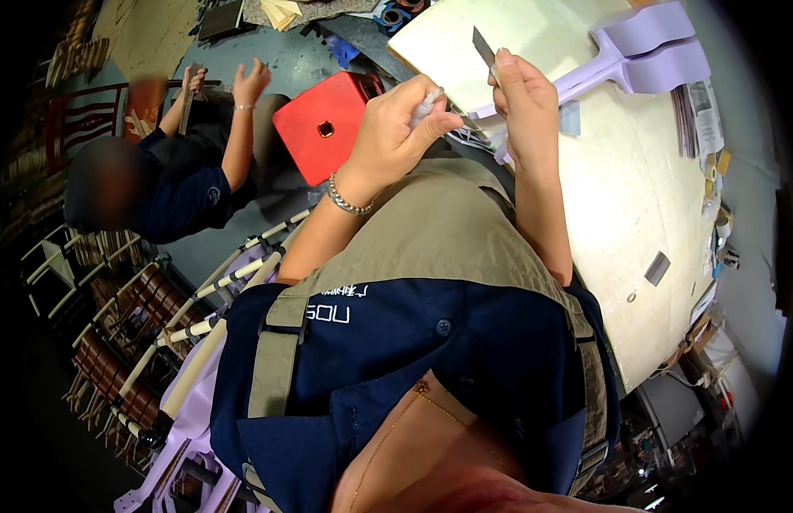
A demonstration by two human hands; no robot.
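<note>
My left hand (392, 132) is closed around a small whitish, translucent object (427, 104); its kind is unclear, as the fingers hide most of it. In my right hand (526, 107), a thin dark grey strip (482, 46), like a piece of sandpaper, is pinched between thumb and fingers and points up and away. Beyond and beside that hand lies a lilac guitar-like piece (657, 51) with a two-lobed body. Its long neck (576, 81) runs behind my right fingers toward my left hand. A grey square (570, 118) lies by my right wrist.
The pale worktable (615, 179) bears another grey square (656, 268) and a small ring (632, 297). Paper stacks (696, 120) and tape rolls line its right edge. A red box (321, 124) stands left; beyond sits a co-worker (170, 184). Racks (242, 272) hold lilac and brown pieces.
</note>
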